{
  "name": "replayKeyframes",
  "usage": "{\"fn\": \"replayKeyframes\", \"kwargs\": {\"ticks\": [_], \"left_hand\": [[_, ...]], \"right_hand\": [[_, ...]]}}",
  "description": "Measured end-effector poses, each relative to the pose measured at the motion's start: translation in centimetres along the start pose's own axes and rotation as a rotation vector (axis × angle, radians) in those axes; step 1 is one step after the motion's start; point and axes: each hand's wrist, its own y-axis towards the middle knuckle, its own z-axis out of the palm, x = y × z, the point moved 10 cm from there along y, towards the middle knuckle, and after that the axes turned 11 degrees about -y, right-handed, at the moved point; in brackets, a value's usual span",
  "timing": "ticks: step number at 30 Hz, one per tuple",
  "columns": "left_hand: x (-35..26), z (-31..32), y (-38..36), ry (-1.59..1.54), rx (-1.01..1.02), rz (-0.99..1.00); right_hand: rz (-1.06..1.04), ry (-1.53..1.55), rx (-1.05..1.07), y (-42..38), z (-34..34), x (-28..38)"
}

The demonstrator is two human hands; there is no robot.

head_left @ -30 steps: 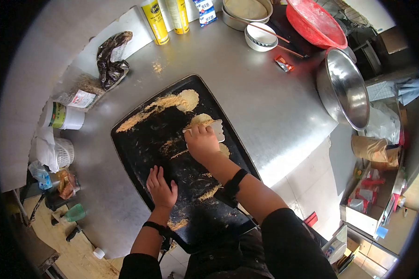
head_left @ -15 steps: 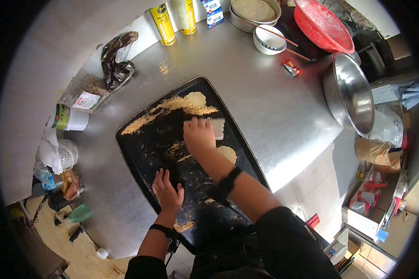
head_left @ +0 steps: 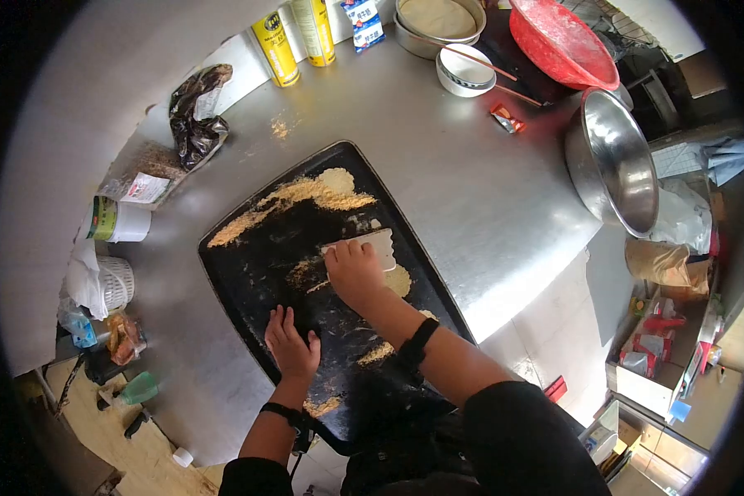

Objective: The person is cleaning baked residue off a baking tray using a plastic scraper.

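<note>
A black baking tray [head_left: 248,281] lies at an angle on the steel worktop, streaked with pale residue. My right hand [head_left: 355,273] grips a whitish scraper [head_left: 379,247] with a wavy edge and holds it against the tray. Just beyond the scraper's lower side is a round patch of tan crumbs [head_left: 398,282]. Towards the tray's far end runs a ridge of yellowish crumbs [head_left: 302,193]. My left hand [head_left: 292,341] rests on the tray's left part, fingers stretched out and holding nothing. Smaller crumb heaps [head_left: 375,355] lie near my right forearm.
Yellow cans [head_left: 276,51], a white bowl [head_left: 465,73] with chopsticks and a red basin [head_left: 564,41] stand along the back. A large steel bowl [head_left: 613,161] sits at the right edge. At left are a dark plastic bag [head_left: 198,120] and a white tub [head_left: 128,221].
My right hand and the scraper have moved down the tray, towards me. My left hand stays at about the same place. The whole view has shifted slightly.
</note>
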Motion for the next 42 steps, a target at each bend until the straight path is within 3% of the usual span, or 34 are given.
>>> {"fn": "replayKeyframes", "kwargs": {"ticks": [5,9,12,18,23,30,34,40,42], "left_hand": [[-0.2,0.0,-0.1,-0.006,-0.017,0.033],[0.0,0.2,0.1,-0.003,-0.017,0.004],[-0.1,-0.1,-0.1,-0.010,-0.012,-0.008],[-0.1,-0.2,0.2,-0.039,-0.012,-0.041],[0.3,-0.3,-0.2,-0.045,-0.002,-0.057],[0.4,-0.3,-0.3,-0.026,-0.050,-0.010],[0.3,-0.6,-0.3,-0.005,-0.082,-0.002],[0.1,-1.0,-0.1,-0.030,-0.104,0.025],[0.1,-0.9,-0.3,-0.028,-0.120,0.032]], "right_hand": [[0.034,0.022,-0.050,4.7,-0.7,-0.9],[-0.080,0.058,0.088,0.7,-0.1,2.5],[-0.053,0.044,-0.072,1.7,-1.5,1.5],[0.030,0.100,0.055,0.6,-0.3,1.6],[0.086,0.117,0.017,4.2,-0.4,-0.4],[-0.012,0.081,-0.100,-0.4,-1.2,0.9],[0.077,0.182,-0.028,3.1,-1.6,-1.2],[-0.056,0.161,-0.068,-3.5,-2.3,0.3],[-0.063,0.107,-0.061,-1.6,-2.2,-0.1]]}}
